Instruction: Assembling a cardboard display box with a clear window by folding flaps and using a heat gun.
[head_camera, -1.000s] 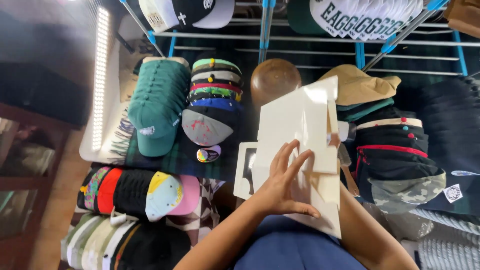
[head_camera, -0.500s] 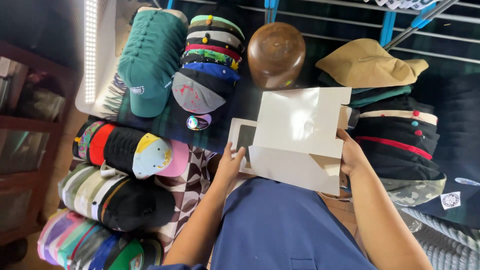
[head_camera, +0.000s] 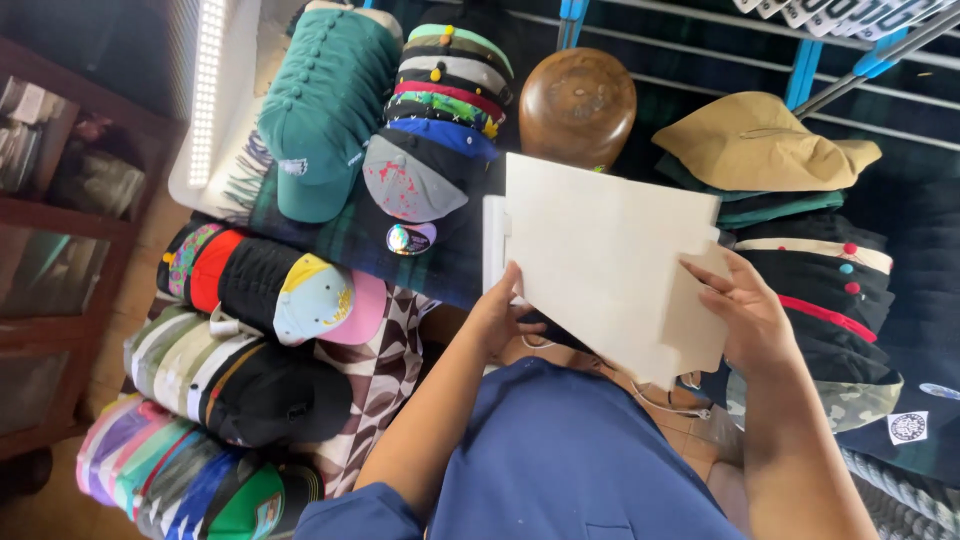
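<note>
Cream flat cardboard sheet (head_camera: 610, 260) now tilts closer; my left hand (head_camera: 500, 318) and right hand (head_camera: 748, 318) keep pinching its edges.

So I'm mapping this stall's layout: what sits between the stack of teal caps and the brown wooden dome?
In the head view, a stack of multicoloured caps lies between the teal caps and the brown wooden dome, its grey, red-spattered brim pointing toward the camera.

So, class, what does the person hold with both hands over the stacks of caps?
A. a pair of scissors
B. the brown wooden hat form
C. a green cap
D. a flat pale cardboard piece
D: the left hand and right hand grip opposite edges of the flat pale cardboard piece.
</note>
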